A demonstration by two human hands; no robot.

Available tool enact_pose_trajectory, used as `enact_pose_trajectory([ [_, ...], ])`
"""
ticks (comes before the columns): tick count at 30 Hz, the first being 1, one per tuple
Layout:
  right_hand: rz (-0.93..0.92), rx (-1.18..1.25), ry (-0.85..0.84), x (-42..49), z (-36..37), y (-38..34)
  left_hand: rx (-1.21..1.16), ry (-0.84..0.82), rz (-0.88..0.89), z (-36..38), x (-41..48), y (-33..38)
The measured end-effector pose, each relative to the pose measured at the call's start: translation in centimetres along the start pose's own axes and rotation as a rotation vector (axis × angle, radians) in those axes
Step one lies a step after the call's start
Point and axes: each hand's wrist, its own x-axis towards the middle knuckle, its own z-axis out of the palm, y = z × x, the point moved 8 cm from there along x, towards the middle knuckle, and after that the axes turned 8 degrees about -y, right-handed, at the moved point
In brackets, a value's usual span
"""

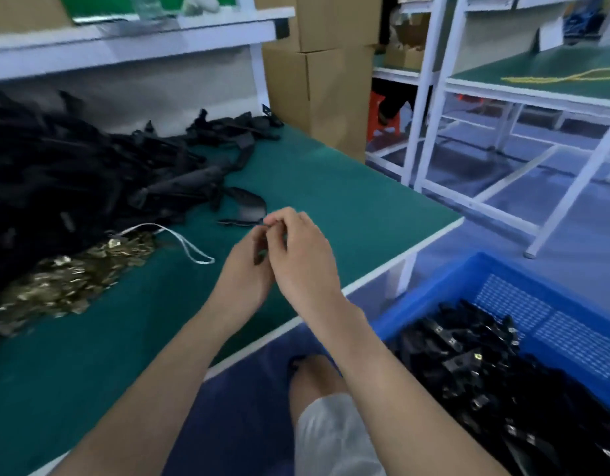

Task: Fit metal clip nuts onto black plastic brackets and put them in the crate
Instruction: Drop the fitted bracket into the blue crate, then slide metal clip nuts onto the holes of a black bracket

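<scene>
My left hand and my right hand meet above the green table, fingers curled together around a small dark piece, mostly hidden; a black bracket sticks out beyond the fingertips. Whether a clip nut sits between the fingers I cannot tell. A big heap of black plastic brackets covers the table's left side. A pile of brass-coloured metal clip nuts lies in front of it. The blue crate stands at the lower right on the floor, holding several brackets with clips fitted.
A white cord loop lies by the clip pile. Cardboard boxes stack behind the table's far corner. White-framed benches stand to the right across a blue floor. A white shelf runs above the heap. My knees show below the table edge.
</scene>
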Motion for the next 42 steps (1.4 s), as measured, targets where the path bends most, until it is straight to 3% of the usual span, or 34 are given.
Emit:
enact_pose_trajectory([
  [6, -0.222, -0.082, -0.247, 1.8, 11.7, -6.7, 0.185, 0.246, -0.088, -11.0, -3.2, -7.4],
  [14, -0.326, -0.113, -0.357, 5.9, 20.4, -8.7, 0.95, 0.463, -0.184, -19.3, -3.9, -12.5],
  [26, -0.119, 0.266, -0.293, 10.5, 21.4, -4.0, 1.063, 0.587, -0.198, -22.5, 1.6, -15.9],
  [34, -0.072, 0.378, -0.292, 10.5, 21.4, -3.6, 1.132, 0.594, -0.208, -23.4, 2.9, -16.4],
  [42, -0.057, 0.403, -0.293, 10.5, 21.4, -3.5, 1.016, 0.623, -0.312, -24.7, 3.2, -17.2],
])
